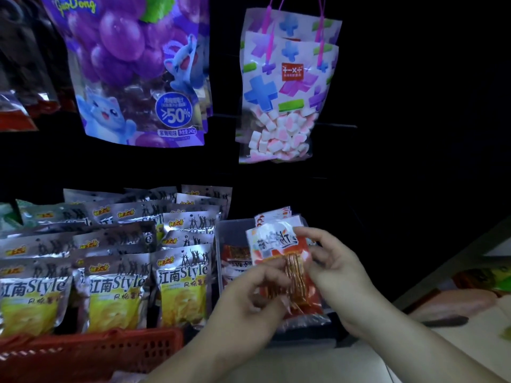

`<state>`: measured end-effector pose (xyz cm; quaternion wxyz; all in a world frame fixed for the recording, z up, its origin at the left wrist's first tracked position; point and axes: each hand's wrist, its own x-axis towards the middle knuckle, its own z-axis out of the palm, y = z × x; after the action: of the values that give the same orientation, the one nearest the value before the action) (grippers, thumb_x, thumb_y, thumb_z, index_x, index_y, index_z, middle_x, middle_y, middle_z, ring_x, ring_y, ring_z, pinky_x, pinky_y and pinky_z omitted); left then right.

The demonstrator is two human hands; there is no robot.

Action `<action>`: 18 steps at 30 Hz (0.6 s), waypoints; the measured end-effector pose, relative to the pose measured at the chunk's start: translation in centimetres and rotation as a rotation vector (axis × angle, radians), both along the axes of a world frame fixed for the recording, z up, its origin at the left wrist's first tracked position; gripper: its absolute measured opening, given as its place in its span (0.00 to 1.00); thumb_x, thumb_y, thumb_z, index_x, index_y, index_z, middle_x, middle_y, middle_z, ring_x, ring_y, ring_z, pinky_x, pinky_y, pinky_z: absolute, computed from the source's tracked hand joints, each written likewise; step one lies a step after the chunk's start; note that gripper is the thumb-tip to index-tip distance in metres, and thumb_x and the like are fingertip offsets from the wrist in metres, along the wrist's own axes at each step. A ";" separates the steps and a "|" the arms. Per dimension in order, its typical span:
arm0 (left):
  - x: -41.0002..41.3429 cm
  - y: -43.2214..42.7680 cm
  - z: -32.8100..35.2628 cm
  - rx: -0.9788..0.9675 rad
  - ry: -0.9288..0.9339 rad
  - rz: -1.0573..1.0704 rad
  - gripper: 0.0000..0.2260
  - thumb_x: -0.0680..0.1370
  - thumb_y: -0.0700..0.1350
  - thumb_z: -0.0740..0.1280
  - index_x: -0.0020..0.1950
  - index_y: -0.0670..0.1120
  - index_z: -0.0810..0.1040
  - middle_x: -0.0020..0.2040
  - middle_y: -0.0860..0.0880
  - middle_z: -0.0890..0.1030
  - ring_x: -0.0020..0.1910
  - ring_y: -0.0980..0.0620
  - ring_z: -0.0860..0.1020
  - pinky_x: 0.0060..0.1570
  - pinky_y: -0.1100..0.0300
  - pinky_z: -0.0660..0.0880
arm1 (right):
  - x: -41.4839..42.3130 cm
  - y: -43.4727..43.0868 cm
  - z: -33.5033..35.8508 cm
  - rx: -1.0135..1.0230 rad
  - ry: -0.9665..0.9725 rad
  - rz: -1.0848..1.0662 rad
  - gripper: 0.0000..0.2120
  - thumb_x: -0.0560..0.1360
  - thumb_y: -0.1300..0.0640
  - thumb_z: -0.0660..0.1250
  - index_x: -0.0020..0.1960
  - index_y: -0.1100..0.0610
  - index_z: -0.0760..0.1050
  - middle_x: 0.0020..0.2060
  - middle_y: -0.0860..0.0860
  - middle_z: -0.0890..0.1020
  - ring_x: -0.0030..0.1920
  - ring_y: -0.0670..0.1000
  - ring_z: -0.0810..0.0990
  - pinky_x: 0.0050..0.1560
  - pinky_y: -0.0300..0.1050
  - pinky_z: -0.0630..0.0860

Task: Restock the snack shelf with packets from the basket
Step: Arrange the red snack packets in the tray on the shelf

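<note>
- Red packet (272,244) is pinched at top by right hand (336,269) and gripped below by curled fingers of blurred left hand (249,295).
- Red basket (91,352) is cut off at frame edge.

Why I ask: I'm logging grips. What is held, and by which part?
One red-and-white snack packet, in both hands: the left hand pinches its lower left edge, the right hand holds its upper right edge.

A shop: rows of identical silver snack packets (182,286) fill the shelf, with a grape candy bag (132,70) and marshmallow bags (284,95) hanging above.
</note>
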<state>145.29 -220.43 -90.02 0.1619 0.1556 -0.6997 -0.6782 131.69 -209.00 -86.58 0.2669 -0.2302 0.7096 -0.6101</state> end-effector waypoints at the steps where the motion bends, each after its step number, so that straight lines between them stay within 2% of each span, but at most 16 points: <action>1: -0.1 -0.5 -0.1 -0.036 -0.002 0.088 0.15 0.77 0.38 0.74 0.49 0.60 0.82 0.68 0.65 0.75 0.49 0.58 0.80 0.48 0.56 0.79 | -0.3 0.2 0.0 0.020 -0.006 -0.001 0.27 0.83 0.71 0.60 0.60 0.37 0.79 0.55 0.51 0.86 0.51 0.59 0.86 0.54 0.67 0.82; 3: -0.3 -1.2 -0.1 -0.150 -0.025 0.219 0.17 0.76 0.42 0.76 0.54 0.65 0.81 0.66 0.68 0.72 0.63 0.59 0.76 0.57 0.54 0.76 | -0.4 0.4 -0.1 0.046 -0.007 0.029 0.26 0.83 0.72 0.59 0.56 0.40 0.80 0.52 0.52 0.87 0.48 0.60 0.85 0.51 0.62 0.81; 4: -0.4 -1.4 -0.1 -0.125 -0.032 0.229 0.18 0.75 0.44 0.77 0.57 0.66 0.81 0.66 0.67 0.72 0.66 0.58 0.75 0.59 0.53 0.77 | -0.4 0.4 -0.1 0.049 -0.011 0.053 0.26 0.83 0.72 0.58 0.55 0.42 0.80 0.52 0.53 0.87 0.49 0.59 0.85 0.51 0.62 0.81; 6: -0.5 -1.6 0.0 0.121 -0.021 0.208 0.20 0.76 0.42 0.76 0.61 0.64 0.80 0.64 0.59 0.78 0.59 0.54 0.82 0.52 0.52 0.83 | -0.3 0.5 0.0 0.059 -0.051 0.116 0.24 0.83 0.72 0.58 0.58 0.45 0.80 0.55 0.53 0.86 0.54 0.55 0.86 0.50 0.58 0.84; 7: -0.5 -1.7 0.1 0.221 -0.026 0.191 0.22 0.76 0.38 0.75 0.63 0.60 0.80 0.60 0.56 0.82 0.53 0.55 0.84 0.47 0.56 0.84 | -0.3 0.5 -0.1 0.071 -0.070 0.137 0.24 0.83 0.71 0.58 0.60 0.44 0.80 0.57 0.51 0.86 0.57 0.53 0.85 0.52 0.58 0.84; 8: -0.5 -1.8 0.3 0.261 -0.018 0.185 0.23 0.76 0.36 0.75 0.65 0.57 0.80 0.57 0.56 0.83 0.51 0.60 0.84 0.44 0.61 0.83 | -0.3 0.5 -0.2 0.092 -0.069 0.152 0.25 0.83 0.70 0.59 0.62 0.41 0.79 0.60 0.49 0.84 0.62 0.53 0.83 0.56 0.61 0.82; 10: -0.5 -2.1 0.1 0.153 -0.002 0.208 0.25 0.74 0.36 0.76 0.67 0.56 0.78 0.59 0.62 0.81 0.53 0.71 0.79 0.45 0.73 0.77 | -0.3 0.5 -0.6 0.143 -0.033 0.159 0.26 0.83 0.67 0.62 0.65 0.36 0.78 0.68 0.46 0.80 0.72 0.54 0.75 0.66 0.67 0.76; 11: -0.5 -2.3 -0.1 0.086 -0.010 0.214 0.25 0.74 0.37 0.77 0.67 0.56 0.78 0.62 0.64 0.78 0.56 0.74 0.77 0.46 0.77 0.75 | -0.3 0.5 -0.7 0.141 -0.024 0.155 0.25 0.82 0.65 0.65 0.65 0.34 0.77 0.70 0.46 0.78 0.73 0.54 0.73 0.68 0.68 0.74; 12: -0.5 -2.7 -0.3 0.035 -0.031 0.211 0.24 0.73 0.38 0.78 0.66 0.56 0.78 0.65 0.64 0.76 0.59 0.72 0.76 0.50 0.77 0.75 | -0.2 0.4 -0.7 0.119 -0.023 0.138 0.24 0.82 0.64 0.67 0.64 0.34 0.78 0.69 0.47 0.78 0.73 0.54 0.74 0.68 0.67 0.75; 13: -0.5 -3.0 -0.4 -0.014 -0.061 0.223 0.23 0.73 0.40 0.78 0.64 0.58 0.79 0.68 0.62 0.74 0.63 0.67 0.75 0.56 0.72 0.76 | -0.2 0.4 -0.7 0.095 -0.024 0.099 0.24 0.81 0.64 0.68 0.62 0.34 0.79 0.68 0.48 0.80 0.70 0.54 0.77 0.66 0.66 0.77; 15: -0.7 -3.1 -0.8 -0.184 -0.122 0.272 0.19 0.74 0.45 0.78 0.60 0.62 0.79 0.73 0.61 0.68 0.70 0.59 0.72 0.68 0.55 0.75 | -0.4 0.1 -0.9 0.045 -0.026 0.005 0.23 0.81 0.65 0.67 0.60 0.37 0.80 0.63 0.49 0.83 0.62 0.52 0.83 0.59 0.61 0.82; 16: -0.7 -2.8 -0.8 -0.255 -0.125 0.284 0.17 0.74 0.47 0.78 0.59 0.63 0.80 0.71 0.61 0.68 0.71 0.60 0.70 0.70 0.52 0.73 | -0.4 0.0 -1.0 0.030 -0.016 -0.033 0.22 0.81 0.66 0.67 0.61 0.38 0.80 0.61 0.49 0.84 0.59 0.52 0.84 0.55 0.60 0.83; 18: -1.1 -1.7 -0.3 -0.251 -0.069 0.221 0.17 0.74 0.51 0.77 0.62 0.61 0.81 0.66 0.65 0.73 0.66 0.66 0.73 0.66 0.54 0.76 | -0.4 -0.3 -1.1 0.041 0.021 -0.048 0.22 0.82 0.65 0.66 0.61 0.38 0.80 0.57 0.49 0.85 0.56 0.53 0.86 0.52 0.56 0.84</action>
<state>144.24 -222.13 -90.31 0.2293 0.2334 -0.7628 -0.5578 131.33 -209.26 -87.71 0.2491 -0.2141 0.7300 -0.5994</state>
